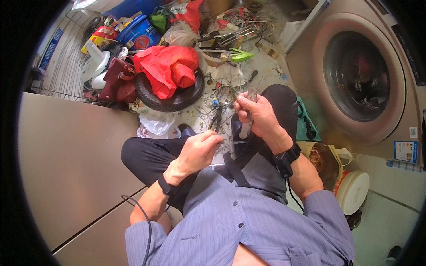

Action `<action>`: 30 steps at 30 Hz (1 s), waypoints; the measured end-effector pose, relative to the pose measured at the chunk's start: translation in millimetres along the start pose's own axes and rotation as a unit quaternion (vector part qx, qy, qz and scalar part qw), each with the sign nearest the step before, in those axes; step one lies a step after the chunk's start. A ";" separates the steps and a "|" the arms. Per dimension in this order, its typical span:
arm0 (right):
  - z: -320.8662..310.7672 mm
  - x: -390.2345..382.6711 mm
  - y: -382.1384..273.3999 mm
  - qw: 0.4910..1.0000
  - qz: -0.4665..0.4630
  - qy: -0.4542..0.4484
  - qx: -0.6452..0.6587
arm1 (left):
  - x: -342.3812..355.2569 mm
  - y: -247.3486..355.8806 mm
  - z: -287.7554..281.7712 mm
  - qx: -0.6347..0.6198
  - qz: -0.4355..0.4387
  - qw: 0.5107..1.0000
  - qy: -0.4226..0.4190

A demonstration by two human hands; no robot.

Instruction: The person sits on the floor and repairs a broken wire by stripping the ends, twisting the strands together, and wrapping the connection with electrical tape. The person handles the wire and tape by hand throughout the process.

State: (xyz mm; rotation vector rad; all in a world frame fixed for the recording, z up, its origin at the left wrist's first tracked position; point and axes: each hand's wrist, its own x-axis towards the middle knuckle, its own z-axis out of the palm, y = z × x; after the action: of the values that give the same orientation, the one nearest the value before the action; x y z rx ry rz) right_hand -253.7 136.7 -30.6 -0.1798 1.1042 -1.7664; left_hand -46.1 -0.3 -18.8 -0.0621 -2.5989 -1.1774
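My left hand [199, 150] is closed in a pinch above my lap. Thin strands show near its fingertips, but what it grips is too small to make out. Higher and to the right, my right hand [259, 115] is closed around a narrow, flat grey blade-like tool [245, 130], partly hidden by the fingers. Fine wires trail about that hand's fingertips. On the floor between my knees lie dark-handled pliers [216, 119], a small blue piece [215, 102] and loose wire scraps.
A black tyre [171, 105] bears a red plastic bag [171, 68]. Beyond are a blue bucket [140, 33] and a green-handled tool [241, 56]. A washing machine [306, 84] stands right, above a white-lidded tub [356, 193]; a smooth panel [75, 164] flanks me on the left.
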 end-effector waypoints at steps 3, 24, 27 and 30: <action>-6.1 2.3 -2.6 0.999 -0.026 0.010 0.023 | -12.6 1.4 -8.5 -0.053 -0.054 0.997 0.021; -4.5 -6.2 -8.6 0.992 -0.103 0.047 0.059 | -60.0 -38.2 -91.3 -0.692 -0.162 0.640 0.291; -0.1 -2.6 -9.5 0.992 -0.106 0.039 0.063 | -74.4 -40.3 -104.0 -0.687 -0.165 0.631 0.321; 5.5 -0.7 -8.8 0.992 -0.102 0.029 0.063 | -89.6 -39.8 -118.1 -0.665 -0.165 0.634 0.358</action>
State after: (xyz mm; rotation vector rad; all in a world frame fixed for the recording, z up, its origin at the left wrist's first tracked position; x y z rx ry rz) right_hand -256.1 134.7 -20.6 -0.1703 1.0400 -2.0282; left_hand 61.9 -107.4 1.3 0.4866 -0.6592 -2.3243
